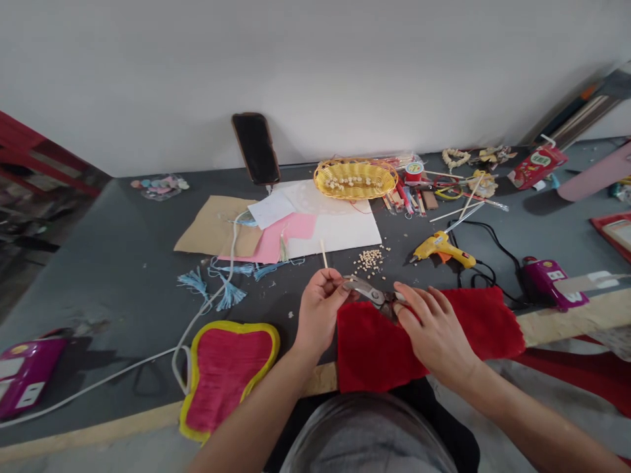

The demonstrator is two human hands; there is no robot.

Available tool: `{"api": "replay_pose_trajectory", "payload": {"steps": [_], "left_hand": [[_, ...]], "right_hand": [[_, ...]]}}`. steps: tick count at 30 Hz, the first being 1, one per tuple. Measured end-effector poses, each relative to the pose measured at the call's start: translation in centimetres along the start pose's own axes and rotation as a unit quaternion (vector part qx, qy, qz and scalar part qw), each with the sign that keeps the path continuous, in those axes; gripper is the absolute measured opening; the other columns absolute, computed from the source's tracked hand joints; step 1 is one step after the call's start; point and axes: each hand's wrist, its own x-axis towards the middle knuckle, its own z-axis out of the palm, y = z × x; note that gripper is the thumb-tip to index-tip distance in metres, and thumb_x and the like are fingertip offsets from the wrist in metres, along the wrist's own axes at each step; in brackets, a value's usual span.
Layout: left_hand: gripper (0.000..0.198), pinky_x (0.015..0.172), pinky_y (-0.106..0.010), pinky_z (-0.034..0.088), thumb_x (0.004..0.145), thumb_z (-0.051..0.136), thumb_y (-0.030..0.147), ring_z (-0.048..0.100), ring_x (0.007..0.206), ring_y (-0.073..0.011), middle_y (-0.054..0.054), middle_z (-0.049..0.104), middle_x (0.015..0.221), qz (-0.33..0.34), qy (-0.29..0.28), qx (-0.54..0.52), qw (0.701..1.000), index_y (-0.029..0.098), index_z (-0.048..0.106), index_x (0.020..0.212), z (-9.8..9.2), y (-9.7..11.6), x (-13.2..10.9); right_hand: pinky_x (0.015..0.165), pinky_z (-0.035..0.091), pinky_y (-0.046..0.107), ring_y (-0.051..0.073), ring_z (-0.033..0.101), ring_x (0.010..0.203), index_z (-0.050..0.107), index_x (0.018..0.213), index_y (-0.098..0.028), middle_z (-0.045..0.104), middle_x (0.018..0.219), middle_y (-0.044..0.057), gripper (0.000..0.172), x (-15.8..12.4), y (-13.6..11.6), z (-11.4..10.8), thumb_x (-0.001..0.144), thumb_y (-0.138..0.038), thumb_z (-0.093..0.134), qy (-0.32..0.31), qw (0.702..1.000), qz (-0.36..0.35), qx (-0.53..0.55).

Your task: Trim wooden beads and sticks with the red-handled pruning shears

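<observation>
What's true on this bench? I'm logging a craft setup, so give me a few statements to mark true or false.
1. The left hand and right hand both reach metal pliers above red plush fabric. True.
2. The yellow glue gun is in the right hand. False: it lies on the gray bench, beyond the hands.
3. A woven yellow basket holds beads. True.
4. The blue tassels lie on the red plush fabric. False: they lie on the gray bench, left of the hands.
5. A phone leans against the wall. True.
</observation>
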Motion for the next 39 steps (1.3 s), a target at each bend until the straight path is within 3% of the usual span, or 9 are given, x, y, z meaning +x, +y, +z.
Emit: {"api": "replay_pose_trajectory", "payload": {"steps": [7,13,19,24,28,33,39], "left_hand": [[0.034,0.069,-0.028,0.054,0.07,0.075,0.024,0.066,0.064,-0.0132,0.006,0.064,0.067,0.012,0.011,0.046,0.999,0.021,0.045,0.087,-0.26,-0.09,0.04],[0.037,0.072,-0.029,0.053,0.07,0.076,0.024,0.066,0.067,-0.0136,0.004,0.067,0.073,-0.007,-0.011,0.026,1.0,0.021,0.047,0.092,-0.62,-0.12,-0.15],[0.02,0.065,-0.021,0.048,0.073,0.074,0.023,0.06,0.064,-0.0095,0.004,0.063,0.07,0.003,-0.019,0.07,0.997,0.018,0.059,0.084,-0.68,-0.07,-0.24],[0.016,0.063,-0.022,0.048,0.073,0.074,0.027,0.06,0.062,-0.0105,0.002,0.065,0.068,0.005,-0.009,0.098,0.995,0.017,0.064,0.081,-0.32,-0.09,-0.06],[0.015,0.061,-0.022,0.049,0.074,0.074,0.028,0.061,0.061,-0.0114,0.001,0.066,0.066,0.018,0.0,0.126,0.992,0.016,0.067,0.078,-0.02,-0.04,-0.08],[0.014,0.062,-0.021,0.05,0.075,0.073,0.029,0.062,0.061,-0.0106,0.001,0.068,0.067,0.038,0.016,0.118,0.992,0.016,0.069,0.077,0.06,-0.25,-0.36],[0.01,0.063,-0.019,0.051,0.074,0.073,0.026,0.063,0.062,-0.0099,0.001,0.07,0.068,0.059,0.01,0.092,0.994,0.016,0.071,0.078,-0.13,-0.55,-0.54]], "right_hand": [[0.081,0.051,0.045,0.03,0.056,0.107,0.063,0.107,-0.019,0.056,0.131,0.015,0.025,-0.18,0.03,0.26,0.093,-0.01,0.044,-0.022,1.0,0.001,0.014],[0.087,0.052,0.046,0.028,0.058,0.106,0.06,0.105,-0.019,0.059,0.121,0.015,0.029,-0.27,0.13,0.89,0.088,-0.004,0.041,-0.019,0.995,0.03,0.098],[0.093,0.054,0.038,0.023,0.059,0.113,0.052,0.107,-0.02,0.058,0.119,0.013,0.019,-0.09,0.51,0.5,0.092,-0.013,0.041,-0.037,0.957,0.065,0.281],[0.094,0.054,0.038,0.022,0.06,0.113,0.051,0.105,-0.022,0.058,0.119,0.012,0.018,-0.05,0.43,0.1,0.092,-0.013,0.042,-0.059,0.937,0.084,0.334],[0.093,0.054,0.037,0.023,0.06,0.112,0.053,0.105,-0.021,0.059,0.119,0.013,0.019,-0.04,0.13,0.1,0.091,-0.012,0.043,-0.05,0.948,0.078,0.305],[0.089,0.054,0.048,0.03,0.057,0.11,0.058,0.107,-0.016,0.058,0.121,0.017,0.027,-0.27,-0.1,0.76,0.089,-0.007,0.04,-0.015,0.987,0.041,0.152],[0.083,0.053,0.05,0.031,0.055,0.103,0.061,0.102,-0.014,0.054,0.127,0.018,0.03,-0.42,-0.16,0.68,0.085,0.0,0.041,-0.002,0.998,0.012,0.067]]}}
